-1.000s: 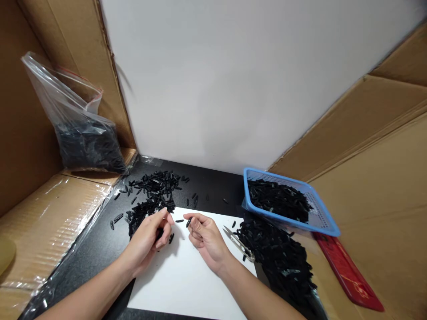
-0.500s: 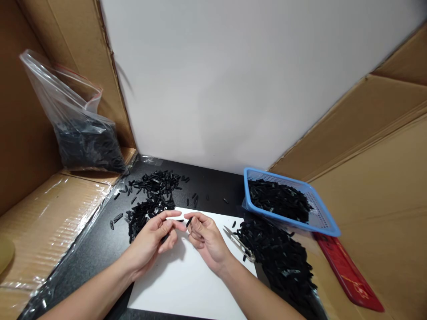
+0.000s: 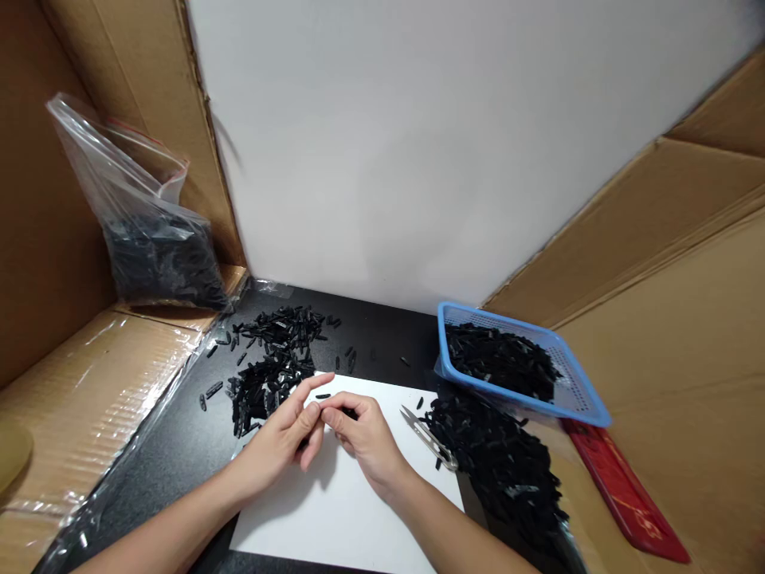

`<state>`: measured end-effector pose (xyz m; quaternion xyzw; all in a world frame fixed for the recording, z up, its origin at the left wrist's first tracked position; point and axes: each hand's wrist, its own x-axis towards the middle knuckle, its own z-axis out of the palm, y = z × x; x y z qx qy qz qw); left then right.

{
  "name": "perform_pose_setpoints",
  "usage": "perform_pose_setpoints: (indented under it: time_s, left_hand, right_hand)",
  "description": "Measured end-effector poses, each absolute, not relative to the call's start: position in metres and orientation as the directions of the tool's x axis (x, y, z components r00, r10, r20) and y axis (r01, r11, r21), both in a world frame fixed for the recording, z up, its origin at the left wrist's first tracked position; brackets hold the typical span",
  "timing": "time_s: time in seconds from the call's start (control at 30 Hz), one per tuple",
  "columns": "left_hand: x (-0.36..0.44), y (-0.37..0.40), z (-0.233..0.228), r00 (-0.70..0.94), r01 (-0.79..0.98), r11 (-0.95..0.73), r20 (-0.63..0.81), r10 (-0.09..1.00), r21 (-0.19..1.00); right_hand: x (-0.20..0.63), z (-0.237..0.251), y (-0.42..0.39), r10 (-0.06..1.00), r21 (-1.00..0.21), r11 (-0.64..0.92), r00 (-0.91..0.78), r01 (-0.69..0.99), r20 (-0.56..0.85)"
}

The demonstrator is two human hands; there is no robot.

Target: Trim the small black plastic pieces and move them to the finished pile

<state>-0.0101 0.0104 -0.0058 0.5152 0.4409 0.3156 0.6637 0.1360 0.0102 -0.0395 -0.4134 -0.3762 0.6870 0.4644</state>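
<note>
Above a white sheet [image 3: 335,518], my two hands meet at the fingertips. My left hand [image 3: 292,426] has its index finger stretched out and its thumb pressed in; a dark bit shows under its curled fingers. My right hand [image 3: 362,426] is closed in a pinch, and a small black piece [image 3: 351,413] shows behind its thumb. What lies between the touching fingertips is too small to make out. A loose black piece [image 3: 323,396] is on the sheet just beyond my fingers. Metal thread snips [image 3: 430,438] rest at the sheet's right edge, blades pointing away to the left.
Small black pieces [image 3: 287,327] lie heaped at the left, and a bigger black pile [image 3: 514,470] is at the right. Behind it stands a blue basket [image 3: 526,395] of black pieces. A clear zip bag [image 3: 161,255], a red object [image 3: 627,494] and cardboard walls [image 3: 675,335] surround the black tabletop.
My hands have come together, the right moving left until the fingertips touch. A black piece between the hands before now shows lying on the sheet beyond them.
</note>
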Motion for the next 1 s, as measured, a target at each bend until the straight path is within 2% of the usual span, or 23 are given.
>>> perform_pose_setpoints:
  time_s: [0.17, 0.27, 0.57, 0.77, 1.0]
  left_hand:
    - [-0.009, 0.013, -0.001, 0.349, -0.207, 0.448, -0.362, 0.864, 0.87]
    - [-0.011, 0.016, -0.002, 0.319, -0.304, 0.485, -0.392, 0.863, 0.82]
    - [-0.01, 0.016, -0.006, 0.343, -0.221, 0.395, -0.308, 0.887, 0.892]
    - [-0.009, 0.018, -0.005, 0.335, -0.175, 0.389, -0.317, 0.887, 0.904]
    - [-0.007, 0.018, -0.005, 0.358, -0.204, 0.451, -0.363, 0.86, 0.869]
  right_hand:
    - [0.139, -0.036, 0.015, 0.939, -0.807, -0.342, -0.206, -0.482, -0.276]
    - [0.142, -0.035, 0.017, 0.935, -0.773, -0.355, -0.212, -0.525, -0.285]
    - [0.146, -0.039, 0.018, 0.924, -0.73, -0.382, -0.251, -0.566, -0.288]
    - [0.147, -0.04, 0.018, 0.925, -0.697, -0.377, -0.284, -0.61, -0.252]
    - [0.146, -0.039, 0.018, 0.901, -0.576, -0.433, -0.335, -0.693, -0.275]
